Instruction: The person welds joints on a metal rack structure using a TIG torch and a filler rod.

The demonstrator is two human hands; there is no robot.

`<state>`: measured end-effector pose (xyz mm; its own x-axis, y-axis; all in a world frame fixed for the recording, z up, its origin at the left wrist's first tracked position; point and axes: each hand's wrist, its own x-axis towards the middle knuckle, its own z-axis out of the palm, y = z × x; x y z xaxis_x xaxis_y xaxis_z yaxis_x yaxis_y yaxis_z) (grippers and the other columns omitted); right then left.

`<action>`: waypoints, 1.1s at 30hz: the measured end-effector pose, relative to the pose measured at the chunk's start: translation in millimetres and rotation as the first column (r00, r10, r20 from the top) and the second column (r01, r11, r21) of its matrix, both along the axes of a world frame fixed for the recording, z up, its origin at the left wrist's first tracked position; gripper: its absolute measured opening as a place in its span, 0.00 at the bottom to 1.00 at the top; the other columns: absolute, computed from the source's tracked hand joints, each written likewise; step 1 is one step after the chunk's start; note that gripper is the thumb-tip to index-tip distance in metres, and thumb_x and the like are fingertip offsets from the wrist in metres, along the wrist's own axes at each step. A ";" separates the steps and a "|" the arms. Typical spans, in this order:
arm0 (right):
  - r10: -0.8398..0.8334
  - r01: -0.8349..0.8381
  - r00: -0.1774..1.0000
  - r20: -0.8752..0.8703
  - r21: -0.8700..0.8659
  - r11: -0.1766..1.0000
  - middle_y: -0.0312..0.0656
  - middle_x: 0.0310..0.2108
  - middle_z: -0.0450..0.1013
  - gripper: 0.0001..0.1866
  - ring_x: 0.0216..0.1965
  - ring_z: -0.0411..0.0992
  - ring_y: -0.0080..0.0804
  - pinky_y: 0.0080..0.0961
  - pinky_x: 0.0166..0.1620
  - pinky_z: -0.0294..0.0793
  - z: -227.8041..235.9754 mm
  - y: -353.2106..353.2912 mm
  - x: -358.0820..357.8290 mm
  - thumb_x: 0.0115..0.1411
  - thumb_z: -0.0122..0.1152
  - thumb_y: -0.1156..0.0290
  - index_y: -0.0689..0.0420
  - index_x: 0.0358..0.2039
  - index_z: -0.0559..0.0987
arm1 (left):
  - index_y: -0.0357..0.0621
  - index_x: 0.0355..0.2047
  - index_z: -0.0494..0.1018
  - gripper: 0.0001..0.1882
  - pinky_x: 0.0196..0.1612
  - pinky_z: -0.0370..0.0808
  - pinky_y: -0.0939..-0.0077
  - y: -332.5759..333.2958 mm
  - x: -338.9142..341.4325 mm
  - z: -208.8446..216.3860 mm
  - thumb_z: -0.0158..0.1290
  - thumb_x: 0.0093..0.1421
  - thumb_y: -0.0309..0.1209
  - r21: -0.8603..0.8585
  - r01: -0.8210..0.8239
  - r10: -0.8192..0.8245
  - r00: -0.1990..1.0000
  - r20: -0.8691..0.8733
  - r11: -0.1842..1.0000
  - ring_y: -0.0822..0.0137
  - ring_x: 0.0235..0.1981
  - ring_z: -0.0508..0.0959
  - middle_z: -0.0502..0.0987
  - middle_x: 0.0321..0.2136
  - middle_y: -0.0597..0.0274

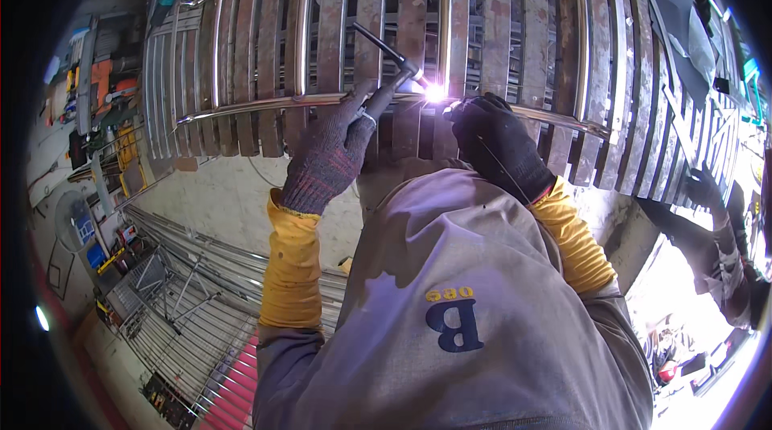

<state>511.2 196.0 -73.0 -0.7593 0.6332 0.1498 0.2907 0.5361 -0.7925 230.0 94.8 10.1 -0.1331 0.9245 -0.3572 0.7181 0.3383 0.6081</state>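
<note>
My left hand [334, 145], in a dark knitted glove, grips a black TIG welding torch [384, 46]. At the torch tip a bright white-violet arc [434, 93] burns where a shiny upright tube [445, 4] meets the near rail [257, 105] of a metal tube frame. Just right of the arc, my right hand [500, 145] is closed in a dark glove. A thin welding rod [494, 158] runs from its fingers back across the glove. Glare hides the joint itself.
The frame lies on a bench of rusty metal slats [412, 4]. Long metal tubes [217, 245] and a wire-like rack [173, 293] lie on the floor to the left, near a round fan [74, 219]. Another person's gloved hand [704, 189] rests at the bench's right side.
</note>
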 end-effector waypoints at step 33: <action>0.009 -0.009 1.000 0.015 -0.035 0.999 0.51 0.45 0.79 0.14 0.48 0.76 0.56 0.47 0.56 0.75 17.0 1.6 -0.8 0.65 0.61 0.76 0.61 0.50 0.82 | 0.43 0.74 0.66 0.27 0.61 0.79 0.56 2.6 -15.2 -8.5 0.51 0.77 0.33 -0.052 -0.003 0.010 0.991 0.132 0.999 0.43 0.59 0.83 0.80 0.62 0.42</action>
